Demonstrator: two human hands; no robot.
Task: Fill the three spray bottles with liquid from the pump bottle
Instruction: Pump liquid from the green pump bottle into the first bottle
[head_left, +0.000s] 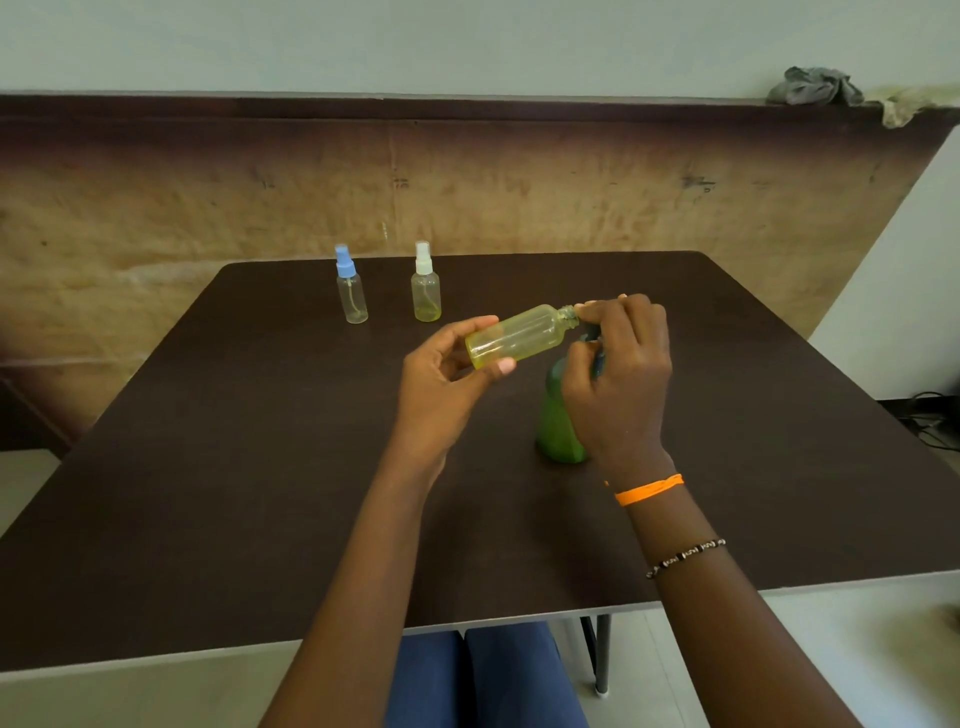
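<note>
Your left hand (447, 358) holds the uncapped spray bottle (519, 336) tilted almost flat, fingers (480, 323) and thumb curled round its base end, its open neck pointing toward 2 o'clock. Your right hand (618, 374) sits over the head of the green pump bottle (556, 415), which stands on the counter (260, 441) just right of centre. That hand's fingers are curled over the pump head, with the fingertips (592, 306) right at the bottle's neck; the nozzle itself is hidden under them, so I cannot tell whether it already sits inside the mouth.

To do this step well, bring the neck under the spout before you press. Keep the bottle tipped only as far as the spout needs, since a flat bottle spills from the mouth as it fills. Press the pump in slow, full strokes and pin the green bottle down with the same hand so it does not rock.

At about 11 o'clock from your hands stand the blue-capped spray bottle (352, 286) and, to its right, the white-capped spray bottle (427, 286), both upright and capped, well apart from the work. The white-capped one shows a little yellowish liquid at its bottom; the blue-capped one looks nearly empty.
</note>
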